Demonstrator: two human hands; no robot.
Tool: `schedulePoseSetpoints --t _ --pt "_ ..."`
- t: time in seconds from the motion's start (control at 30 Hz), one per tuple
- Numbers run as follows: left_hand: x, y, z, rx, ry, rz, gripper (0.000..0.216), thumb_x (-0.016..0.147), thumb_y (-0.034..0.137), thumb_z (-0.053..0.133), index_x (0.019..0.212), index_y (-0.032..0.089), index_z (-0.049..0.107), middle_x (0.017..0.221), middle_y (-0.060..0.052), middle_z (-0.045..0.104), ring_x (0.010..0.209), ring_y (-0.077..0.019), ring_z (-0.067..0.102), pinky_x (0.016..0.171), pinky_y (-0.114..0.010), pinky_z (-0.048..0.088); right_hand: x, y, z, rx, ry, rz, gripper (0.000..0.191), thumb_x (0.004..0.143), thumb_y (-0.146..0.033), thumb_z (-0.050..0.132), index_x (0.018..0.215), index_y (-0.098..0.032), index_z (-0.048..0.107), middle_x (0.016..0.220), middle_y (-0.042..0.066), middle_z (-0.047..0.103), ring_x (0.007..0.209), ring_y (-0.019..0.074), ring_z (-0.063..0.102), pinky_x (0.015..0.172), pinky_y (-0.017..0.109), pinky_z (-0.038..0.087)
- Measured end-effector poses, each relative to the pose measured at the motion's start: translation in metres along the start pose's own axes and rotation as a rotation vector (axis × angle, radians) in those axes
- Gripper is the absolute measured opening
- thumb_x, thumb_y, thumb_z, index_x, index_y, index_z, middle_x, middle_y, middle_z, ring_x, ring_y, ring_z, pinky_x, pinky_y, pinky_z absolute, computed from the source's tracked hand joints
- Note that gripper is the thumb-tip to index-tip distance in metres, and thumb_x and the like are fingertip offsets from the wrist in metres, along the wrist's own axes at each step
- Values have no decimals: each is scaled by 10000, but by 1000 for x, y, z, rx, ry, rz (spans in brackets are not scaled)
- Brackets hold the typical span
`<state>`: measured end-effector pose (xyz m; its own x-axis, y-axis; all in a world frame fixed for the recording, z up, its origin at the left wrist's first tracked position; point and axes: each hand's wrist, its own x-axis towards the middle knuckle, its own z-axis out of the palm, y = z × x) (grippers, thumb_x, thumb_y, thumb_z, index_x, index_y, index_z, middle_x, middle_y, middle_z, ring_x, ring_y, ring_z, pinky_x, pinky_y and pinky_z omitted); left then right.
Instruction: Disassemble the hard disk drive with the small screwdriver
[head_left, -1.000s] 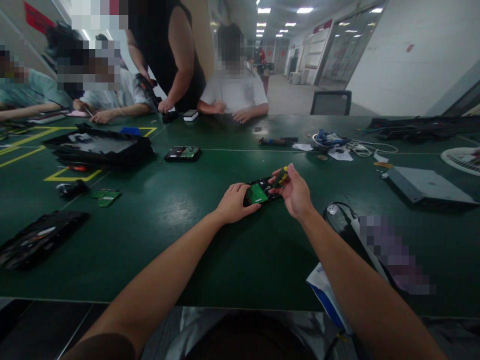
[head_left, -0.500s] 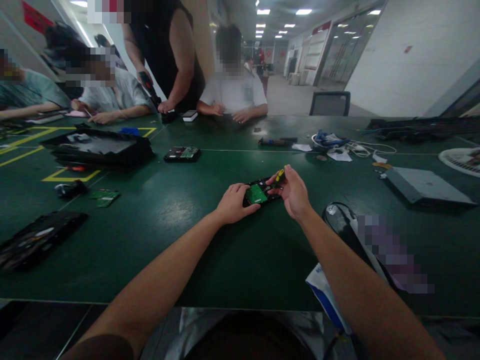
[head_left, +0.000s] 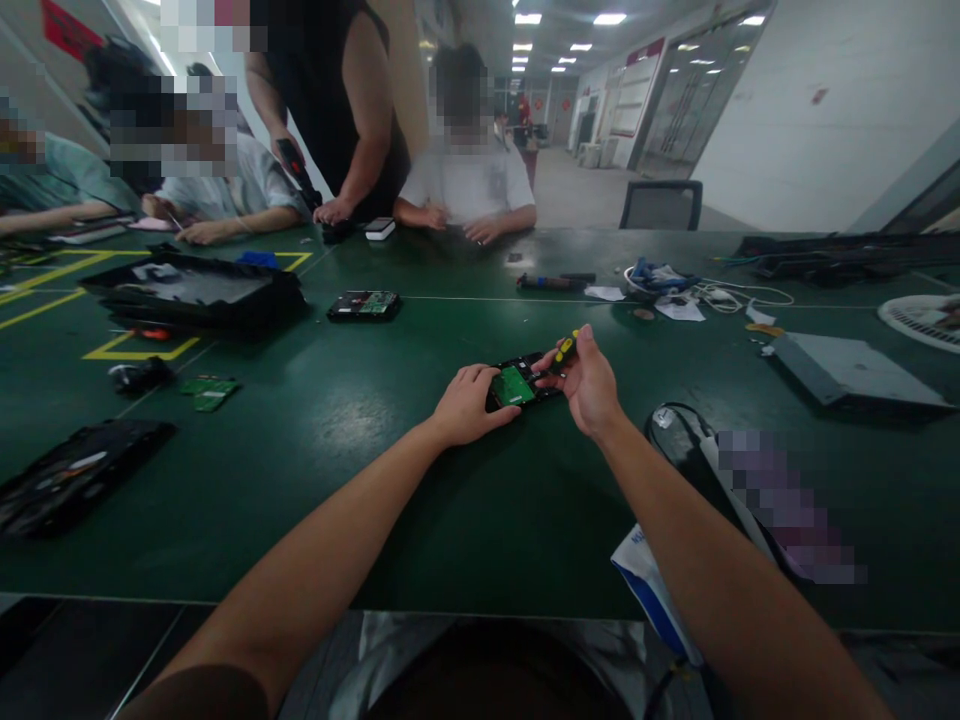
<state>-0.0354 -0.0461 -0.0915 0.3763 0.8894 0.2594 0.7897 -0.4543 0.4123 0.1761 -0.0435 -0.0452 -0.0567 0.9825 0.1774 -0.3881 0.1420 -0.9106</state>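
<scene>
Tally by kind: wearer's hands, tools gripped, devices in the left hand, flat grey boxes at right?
Hands: 2, left hand and right hand
Tools: 1, yellow-and-dark tool
Devices: 1, black device
Boxes: 1, flat grey box
Total: 5

Black device point(head_left: 520, 381): plastic-looking casing point(head_left: 531, 364), smooth circuit board point(head_left: 514, 386); at its right end, a tool handle point(head_left: 566, 350) of plastic look. Beneath the device lies a smooth, softly glossy tabletop point(head_left: 397, 530). Right of the device sits a grey box point(head_left: 859, 368), matt and metallic-looking; left of the device, a dull, plastic-looking tray point(head_left: 255, 310).
</scene>
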Motion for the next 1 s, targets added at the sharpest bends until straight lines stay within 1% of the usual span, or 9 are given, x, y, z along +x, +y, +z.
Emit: schedulePoseSetpoints --t 0.13,0.27,0.33,0.5,0.67,0.83,1.0 --pt "0 1 -1 -4 -5 -3 777 858 650 663 1436 148 532 1438 -167 557 1367 -342 479 1166 -483 417 -1 -1 0 -20 -17 -10 458 892 -707 610 932 -251 612 830 33 692 787 191 682 613 311 566" --pt "0 0 -1 -9 -8 -2 775 859 654 663 1433 149 533 1432 -169 560 1359 -345 486 1154 -491 424 0 -2 -1 0 -42 -11 503 915 -726 550 921 -240 677 840 43 673 811 192 678 573 290 545" --pt "0 0 -1 -12 -6 -1 769 858 648 667 1431 153 532 1431 -169 560 1359 -345 487 1153 -492 425 0 -1 -2 19 -38 -5 527 912 -741 537 911 -236 689 827 40 667 808 187 675 581 289 547" --pt "0 0 0 -7 2 4 759 848 650 675 1416 167 539 1424 -161 566 1357 -346 493 1153 -491 426 1 1 -2 70 -17 0 549 889 -776 534 947 -244 660 817 26 666 799 187 672 595 302 562" --pt "0 -1 1 1 6 7 775 851 649 668 1425 146 534 1427 -166 564 1355 -344 491 1164 -480 418 1 1 -1 27 -11 -32 442 883 -696 633 939 -259 603 808 10 674 782 179 675 594 290 562" --pt "0 -2 1 -2 3 7 774 844 660 668 1420 159 541 1421 -162 569 1357 -344 491 1156 -481 423 -1 -2 0 -14 -35 -12 432 902 -679 615 943 -250 639 852 24 673 795 178 674 563 276 548" --pt "0 -1 0 -12 4 9 755 846 652 669 1412 168 541 1420 -160 570 1358 -342 490 1156 -487 422 0 -2 0 6 -21 2 465 898 -699 600 965 -243 663 816 24 654 782 179 674 499 258 504"
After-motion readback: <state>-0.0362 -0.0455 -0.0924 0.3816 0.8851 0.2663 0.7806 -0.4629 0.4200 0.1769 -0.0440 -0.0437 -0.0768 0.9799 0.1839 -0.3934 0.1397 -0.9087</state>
